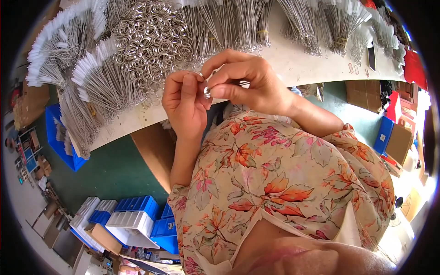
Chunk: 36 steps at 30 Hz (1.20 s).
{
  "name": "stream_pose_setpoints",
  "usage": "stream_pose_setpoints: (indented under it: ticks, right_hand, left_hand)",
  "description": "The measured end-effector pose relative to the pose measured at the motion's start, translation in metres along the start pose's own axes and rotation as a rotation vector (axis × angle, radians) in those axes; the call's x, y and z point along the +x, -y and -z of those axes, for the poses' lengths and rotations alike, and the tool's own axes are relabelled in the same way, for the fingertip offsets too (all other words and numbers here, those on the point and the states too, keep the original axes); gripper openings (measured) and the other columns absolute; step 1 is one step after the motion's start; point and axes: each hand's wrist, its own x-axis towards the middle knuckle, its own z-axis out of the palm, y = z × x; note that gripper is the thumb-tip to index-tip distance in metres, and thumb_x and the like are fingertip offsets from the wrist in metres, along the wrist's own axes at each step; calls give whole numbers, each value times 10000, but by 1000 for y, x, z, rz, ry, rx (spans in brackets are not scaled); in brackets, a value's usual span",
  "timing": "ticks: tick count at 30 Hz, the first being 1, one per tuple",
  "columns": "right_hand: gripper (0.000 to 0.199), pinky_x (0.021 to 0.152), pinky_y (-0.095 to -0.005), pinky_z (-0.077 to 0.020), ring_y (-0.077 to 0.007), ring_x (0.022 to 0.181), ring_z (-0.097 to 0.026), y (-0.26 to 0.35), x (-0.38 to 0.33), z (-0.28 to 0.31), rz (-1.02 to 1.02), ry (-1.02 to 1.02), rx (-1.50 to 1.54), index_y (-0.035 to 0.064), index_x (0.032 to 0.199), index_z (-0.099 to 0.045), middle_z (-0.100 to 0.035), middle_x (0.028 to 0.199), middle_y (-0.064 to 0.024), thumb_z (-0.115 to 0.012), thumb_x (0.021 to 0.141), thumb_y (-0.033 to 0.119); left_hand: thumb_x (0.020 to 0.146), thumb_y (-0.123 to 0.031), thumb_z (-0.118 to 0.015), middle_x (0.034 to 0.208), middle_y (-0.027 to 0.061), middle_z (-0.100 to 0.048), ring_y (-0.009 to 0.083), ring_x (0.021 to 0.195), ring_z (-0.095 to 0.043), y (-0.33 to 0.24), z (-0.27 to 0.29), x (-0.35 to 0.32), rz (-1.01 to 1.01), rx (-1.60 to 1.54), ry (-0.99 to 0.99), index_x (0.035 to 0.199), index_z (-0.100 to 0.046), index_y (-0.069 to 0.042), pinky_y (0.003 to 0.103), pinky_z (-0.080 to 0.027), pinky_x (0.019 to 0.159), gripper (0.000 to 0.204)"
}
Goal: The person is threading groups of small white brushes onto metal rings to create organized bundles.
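Note:
My two hands meet just in front of the table's near edge. My left hand is closed, its thumb and fingers pinching a split metal ring at the fingertips. Right beside it, my right hand is closed too. Its thumb and forefinger grip small shiny metal rings, whose number I cannot make out. Behind the hands lies a big heap of loose silver rings. Bundles of thin wire brushes with white bristle ends and looped wire ends flank the heap.
More brush bundles line the far side of the pale table. A dark flat object lies near its right end. Blue and white bins stand on the green floor at lower left, and a blue bin sits by the table's left corner.

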Motion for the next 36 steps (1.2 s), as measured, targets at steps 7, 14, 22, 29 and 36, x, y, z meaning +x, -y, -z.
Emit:
stream_pose_setpoints:
  ticks: [7, 14, 22, 29, 36]
  right_hand:
    - [124, 627, -279, -516, -181, 719, -626, -8, -3, -10, 353, -76, -300, -16, 843, -665, -590, 944, -86, -683, 720, -26]
    - [158, 493, -285, -481, -185, 578, -592, -10, 4, -1, 653, -27, -621, 74, 807, -654, -611, 884, -16, -686, 653, 58]
    - [105, 496, -216, -427, -84, 545, -524, 19, 18, 8, 4, 9, 143, 41, 884, -668, -630, 784, -33, -648, 818, 120]
    - [165, 487, -193, -397, -51, 521, -479, 20, 22, -2, -417, 67, 441, 20, 905, -665, -627, 730, -7, -672, 816, 158]
    - [130, 470, -176, -384, -39, 523, -486, 15, 32, 8, -375, 317, 89, 21, 880, -664, -598, 685, 10, -670, 815, 134]
  left_hand:
    - [868, 0, -549, 908, 86, -602, 112, 785, -572, -14, 1, 0, -203, 363, 7, 1021, -576, 44, 223, -477, 684, 161]
    - [779, 108, -593, 1070, 183, -573, 200, 930, -604, -40, 3, 1, -263, 541, 224, 1068, -563, 95, 265, -512, 794, 291]
    - [759, 100, -593, 1075, 211, -567, 256, 903, -624, -48, 0, -3, -617, 889, 232, 1094, -537, 121, 314, -545, 764, 340]
    - [752, 120, -575, 1044, 224, -582, 257, 909, -623, -44, -6, -2, -592, 911, 155, 1077, -555, 119, 311, -548, 755, 325]
    - [753, 128, -559, 1042, 209, -595, 229, 906, -623, -50, 10, -1, -403, 774, 223, 1034, -584, 114, 275, -538, 759, 283]
